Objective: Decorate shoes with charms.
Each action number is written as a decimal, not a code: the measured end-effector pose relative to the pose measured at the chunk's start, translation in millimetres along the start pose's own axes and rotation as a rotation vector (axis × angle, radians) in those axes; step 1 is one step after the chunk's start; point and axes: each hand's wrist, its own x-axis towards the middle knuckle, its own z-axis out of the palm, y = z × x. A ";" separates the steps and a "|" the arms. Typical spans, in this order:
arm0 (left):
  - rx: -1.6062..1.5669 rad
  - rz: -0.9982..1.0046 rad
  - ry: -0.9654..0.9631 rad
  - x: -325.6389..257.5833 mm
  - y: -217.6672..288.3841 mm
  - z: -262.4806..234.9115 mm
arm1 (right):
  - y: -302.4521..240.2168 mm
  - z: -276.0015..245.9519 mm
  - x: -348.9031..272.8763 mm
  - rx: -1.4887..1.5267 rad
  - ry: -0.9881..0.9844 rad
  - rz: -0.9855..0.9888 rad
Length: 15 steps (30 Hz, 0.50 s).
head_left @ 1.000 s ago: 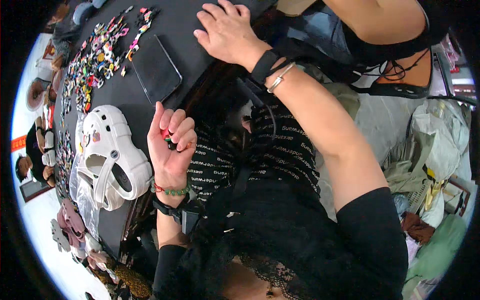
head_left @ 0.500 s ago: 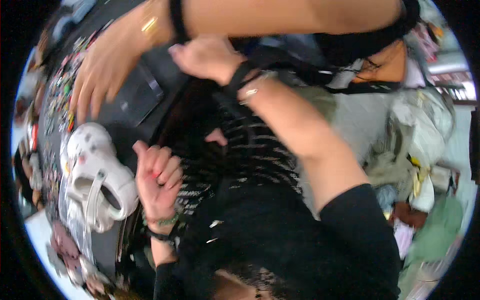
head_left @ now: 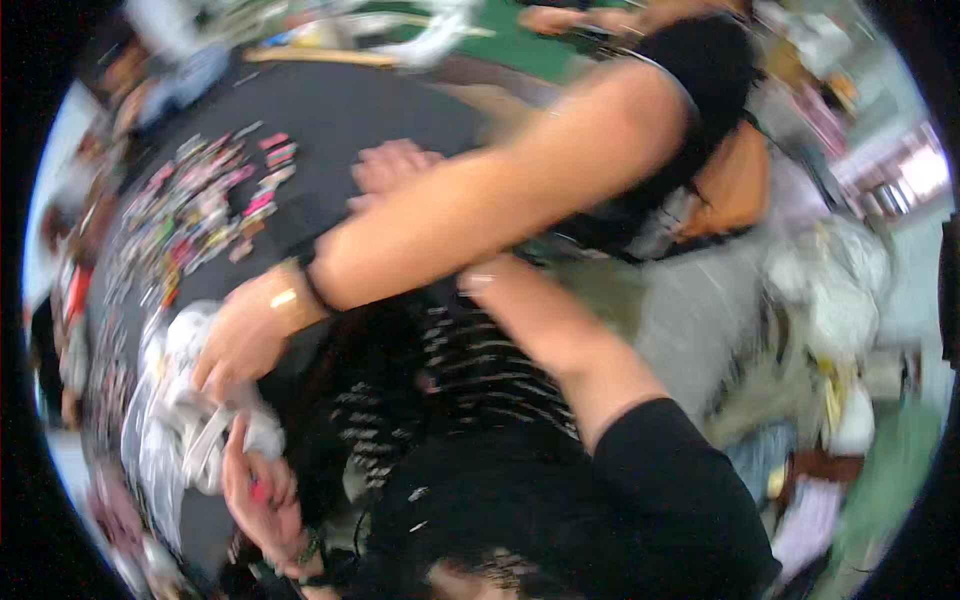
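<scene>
Co-worker's hand (head_left: 243,343) has dropped over the white clog (head_left: 205,438), eight o'clock — left hand (head_left: 270,505) half-curled on a red piece (head_left: 259,491), right hand (head_left: 395,168) too blurred to tell.

clog (head_left: 207,440): white | tabletop (head_left: 335,110): black | trinkets (head_left: 195,220): multicoloured | lap garment (head_left: 500,348): black, white-lined

The black tabletop (head_left: 350,110) carries strewn multicoloured charms (head_left: 195,220) far left, a white clog (head_left: 205,440) on clear plastic (head_left: 150,470) nearer.
</scene>
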 end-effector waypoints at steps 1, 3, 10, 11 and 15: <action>-0.025 -0.035 -0.012 2.5 1.3 4.5 | -22.2 -2.8 36.7 0.049 0.054 -0.056; -0.253 -0.072 -0.014 -3.3 -3.5 -8.9 | -25.8 -22.4 83.0 0.282 0.070 -0.271; -0.454 0.097 0.264 -34.8 9.8 -57.5 | -14.0 -110.0 48.8 0.797 -0.069 -1.087; -0.410 0.158 0.219 -17.0 10.4 -50.6 | -107.4 -128.0 128.0 0.785 -0.147 -1.122; -0.266 0.249 0.428 -14.4 11.1 -77.6 | -112.5 -128.4 143.1 0.798 -0.052 -1.057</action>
